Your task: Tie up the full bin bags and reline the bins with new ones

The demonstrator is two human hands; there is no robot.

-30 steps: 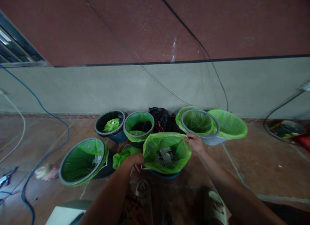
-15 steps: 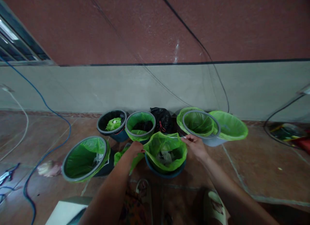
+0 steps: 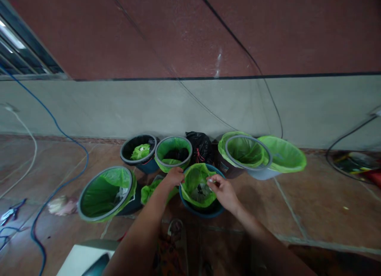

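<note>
Our right hand (image 3: 222,190) pinches the right edge of the green liner (image 3: 193,180); our left hand (image 3: 176,176) grips its left. The liner lies between them, within the blue bin (image 3: 202,215). Behind sits a black bag (image 3: 200,146).

The tiled floor (image 3: 321,212) bears bins (image 3: 202,215) and cords (image 3: 35,240).
</note>
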